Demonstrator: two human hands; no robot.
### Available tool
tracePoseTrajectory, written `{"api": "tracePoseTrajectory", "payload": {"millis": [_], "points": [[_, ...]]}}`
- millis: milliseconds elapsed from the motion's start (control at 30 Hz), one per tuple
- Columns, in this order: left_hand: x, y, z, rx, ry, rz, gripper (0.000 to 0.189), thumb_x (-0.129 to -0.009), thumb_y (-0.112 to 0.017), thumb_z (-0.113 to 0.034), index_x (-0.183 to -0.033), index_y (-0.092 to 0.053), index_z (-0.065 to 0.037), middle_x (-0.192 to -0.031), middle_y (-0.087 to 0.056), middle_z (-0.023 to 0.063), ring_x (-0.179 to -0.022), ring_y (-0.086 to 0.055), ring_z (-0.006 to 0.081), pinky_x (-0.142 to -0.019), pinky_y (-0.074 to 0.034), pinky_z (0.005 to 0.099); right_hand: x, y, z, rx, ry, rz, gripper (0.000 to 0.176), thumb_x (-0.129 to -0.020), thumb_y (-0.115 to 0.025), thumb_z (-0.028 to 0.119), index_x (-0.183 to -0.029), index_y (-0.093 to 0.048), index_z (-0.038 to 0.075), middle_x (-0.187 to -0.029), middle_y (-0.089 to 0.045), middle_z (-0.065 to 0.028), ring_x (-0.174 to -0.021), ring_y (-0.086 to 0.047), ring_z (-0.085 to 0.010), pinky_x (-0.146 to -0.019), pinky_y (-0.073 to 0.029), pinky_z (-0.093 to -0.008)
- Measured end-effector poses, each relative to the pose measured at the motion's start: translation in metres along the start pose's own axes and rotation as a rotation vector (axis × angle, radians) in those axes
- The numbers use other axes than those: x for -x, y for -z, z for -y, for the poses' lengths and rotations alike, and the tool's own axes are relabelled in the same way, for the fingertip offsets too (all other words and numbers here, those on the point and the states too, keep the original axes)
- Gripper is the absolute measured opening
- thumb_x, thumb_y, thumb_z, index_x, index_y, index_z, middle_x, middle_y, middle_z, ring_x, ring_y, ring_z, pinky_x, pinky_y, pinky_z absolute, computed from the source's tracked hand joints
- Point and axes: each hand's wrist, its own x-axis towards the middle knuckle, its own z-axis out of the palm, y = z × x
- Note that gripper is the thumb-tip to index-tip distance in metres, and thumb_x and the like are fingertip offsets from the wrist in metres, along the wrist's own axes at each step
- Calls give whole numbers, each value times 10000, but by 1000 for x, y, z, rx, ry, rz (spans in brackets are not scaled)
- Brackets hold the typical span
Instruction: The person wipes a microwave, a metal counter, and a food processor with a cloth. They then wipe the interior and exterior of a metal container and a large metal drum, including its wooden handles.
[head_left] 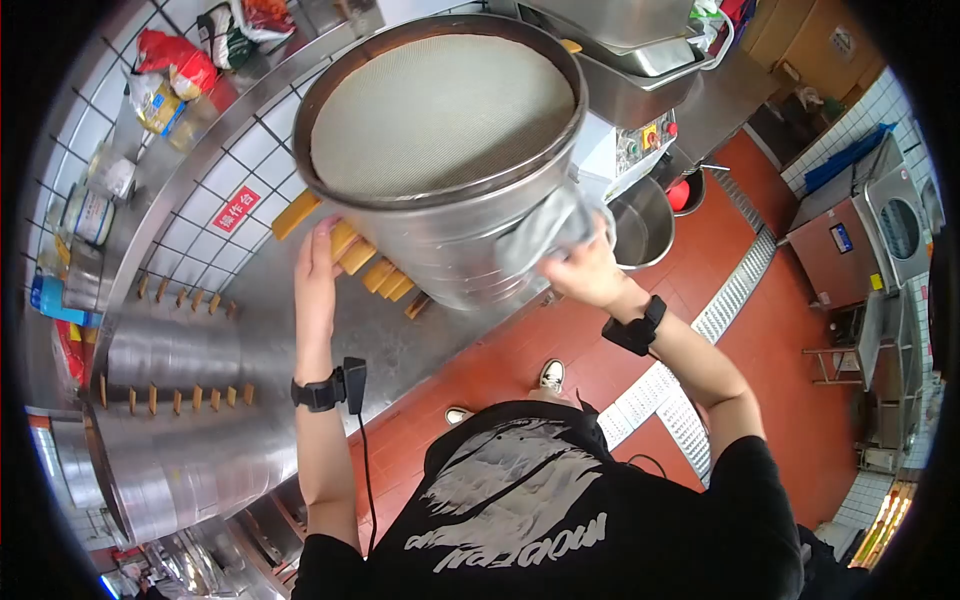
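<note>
Head: steel drum (440,235) (mesh floor (440,110)), left hand (318,268), right hand (590,275) on cloth (545,230)

Brushed steel steamer (470,250), fine mesh; grey cloth (545,230).

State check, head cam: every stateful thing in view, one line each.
sieve drum: tilted, mesh face toward the camera, mesh bare.
left hand: open, flat on the sieve drum by the wooden lugs.
right hand: shut on cloth, pressing it to the sieve drum.
cloth: bunched.
steel basin: upright, looks empty.
stacked drums: stacked, untouched.
</note>
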Motion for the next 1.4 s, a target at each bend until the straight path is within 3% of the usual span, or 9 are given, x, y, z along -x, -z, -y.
{"api": "tracePoseTrajectory", "payload": {"millis": [133,300,433,633,800,967,1167,1267,1400], "points": [[-9,2,-17,103,179,-23,520,-1017,-480,-436,-1399,-478,-84,-1321,-560,87,-1117,-613,243,-872,-479,355,9,-22,-29,-386,-666,-260,583,-705,-683,53,-1264,-517,62,-1189,-518,-174,-1096,-510,-366,-982,-411,-463],[-39,34,17,54,353,7,522,-970,-561,-384,-1402,-479,-102,-1312,-567,56,-1175,-575,199,-844,-479,356,-2,-34,-27,-666,-958,-567,625,-705,-688,48,-1294,-484,11,-1243,-492,-217,-1163,-476,-404,-995,-412,-473],[-60,79,102,-117,72,-281,535,-957,-601,-322,-1391,-477,-34,-1299,-576,28,-1178,-546,173,-923,-478,403,11,-28,15,-558,-577,-361,590,-675,-690,37,-1251,-568,71,-1267,-503,-200,-1194,-463,-414,-992,-409,-527],[-54,46,58,-231,24,-283,532,-957,-601,-320,-1386,-480,-30,-1298,-577,33,-1170,-551,174,-917,-482,400,-25,-31,-84,-836,-734,-657,479,-715,-647,76,-1190,-591,64,-1195,-577,-190,-1134,-525,-404,-972,-441,-455],[-51,49,56,-306,-18,-291,530,-956,-602,-318,-1382,-483,-26,-1296,-578,37,-1163,-556,175,-910,-486,398,-59,-57,-169,-1294,-999,-413,360,-829,-588,156,-1173,-576,47,-1158,-602,-210,-1120,-542,-409,-956,-442,-432],[-51,47,41,-385,-75,-294,527,-956,-602,-316,-1378,-486,-23,-1295,-580,41,-1155,-561,176,-904,-490,395,-20,-41,-99,-858,-795,-561,521,-805,-642,141,-1307,-520,70,-1218,-540,-188,-1136,-512,-388,-976,-424,-448],[-69,31,34,-470,-139,-244,523,-956,-602,-313,-1372,-489,-18,-1294,-581,47,-1146,-568,177,-896,-496,391,77,-33,-54,-1041,-540,-141,593,-732,-614,64,-1313,-498,64,-1126,-574,-199,-1008,-565,-357,-934,-479,-403],[-72,24,35,-503,-163,-225,521,-955,-603,-312,-1370,-491,-16,-1293,-582,49,-1142,-571,177,-892,-498,389,84,-23,-86,-1336,-1015,2,487,-750,-613,65,-1231,-536,80,-1105,-577,-169,-1040,-590,-338,-878,-490,-411],[-70,22,33,-543,-198,-221,519,-955,-603,-310,-1366,-493,-13,-1292,-583,53,-1136,-575,178,-887,-501,387,52,-59,-138,-1211,-873,-452,336,-781,-642,83,-1113,-602,44,-1089,-599,-139,-1059,-593,-299,-901,-474,-367]]}}
